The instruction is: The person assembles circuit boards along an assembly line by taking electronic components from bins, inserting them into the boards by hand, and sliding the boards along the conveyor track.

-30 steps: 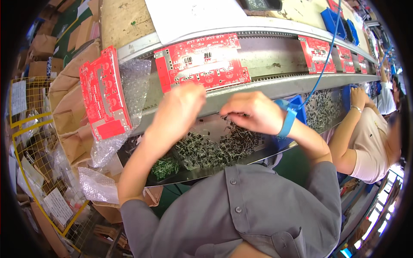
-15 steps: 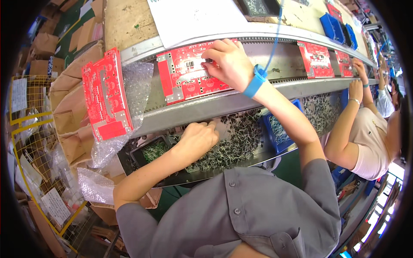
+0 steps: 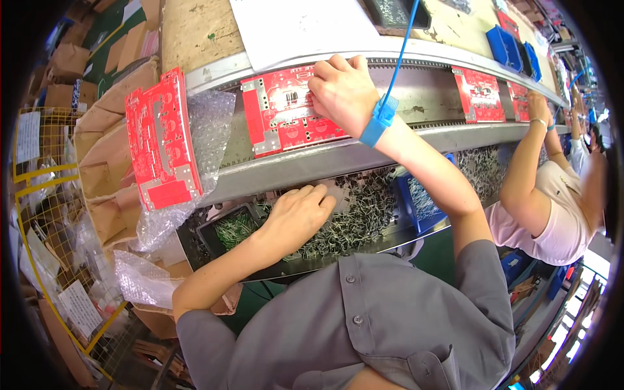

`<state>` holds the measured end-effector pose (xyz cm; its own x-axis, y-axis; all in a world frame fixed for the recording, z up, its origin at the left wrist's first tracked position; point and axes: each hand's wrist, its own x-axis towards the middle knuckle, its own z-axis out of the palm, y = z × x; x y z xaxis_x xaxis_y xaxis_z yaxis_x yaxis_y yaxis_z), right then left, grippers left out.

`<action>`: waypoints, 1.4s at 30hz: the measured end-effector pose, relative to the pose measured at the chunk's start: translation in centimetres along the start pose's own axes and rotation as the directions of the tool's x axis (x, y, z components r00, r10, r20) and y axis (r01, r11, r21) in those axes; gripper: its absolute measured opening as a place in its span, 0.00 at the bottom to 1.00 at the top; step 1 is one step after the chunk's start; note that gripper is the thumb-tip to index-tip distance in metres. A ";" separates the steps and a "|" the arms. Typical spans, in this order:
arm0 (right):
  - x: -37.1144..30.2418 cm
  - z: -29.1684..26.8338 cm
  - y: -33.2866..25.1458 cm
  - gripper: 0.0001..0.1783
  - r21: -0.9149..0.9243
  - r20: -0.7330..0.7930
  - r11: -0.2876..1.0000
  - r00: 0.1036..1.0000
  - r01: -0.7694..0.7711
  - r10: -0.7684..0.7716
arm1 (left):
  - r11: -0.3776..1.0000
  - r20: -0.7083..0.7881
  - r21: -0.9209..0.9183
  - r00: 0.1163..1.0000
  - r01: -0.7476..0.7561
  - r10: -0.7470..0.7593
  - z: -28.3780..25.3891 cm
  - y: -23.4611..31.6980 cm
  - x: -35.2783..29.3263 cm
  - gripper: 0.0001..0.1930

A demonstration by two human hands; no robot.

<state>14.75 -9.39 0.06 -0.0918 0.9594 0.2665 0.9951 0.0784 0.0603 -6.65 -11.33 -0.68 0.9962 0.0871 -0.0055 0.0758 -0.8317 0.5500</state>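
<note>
The red board [image 3: 286, 116] looks smooth and shiny, the rail [image 3: 266, 173] smooth metal, the bubble wrap [image 3: 213, 123] bumpy, shiny plastic, the shirt [image 3: 403, 312] dull cloth, the desk [image 3: 198, 36] stained wood, the sheet [image 3: 299, 29] smooth paper, the box [image 3: 114, 159] creased card

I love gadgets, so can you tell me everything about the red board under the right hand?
The red board looks thin and stiff, with grey patches, pale markings, dark holes and small black parts near its middle. It lies flat, long edges along the metal rails. The right hand covers its right side, hiding any fingertip contact.
</note>
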 end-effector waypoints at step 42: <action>-22.6 -8.2 0.5 0.06 0.082 0.605 0.836 0.694 -0.543 0.391 | 0.944 -0.381 -0.133 0.863 0.303 -0.331 -6.2 -9.3 6.1 0.10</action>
<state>17.01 -33.22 1.94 0.3481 0.8600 -0.3732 0.8844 -0.4332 -0.1735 -1.53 0.37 -0.61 0.8184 0.5594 0.1317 0.3673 -0.6853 0.6288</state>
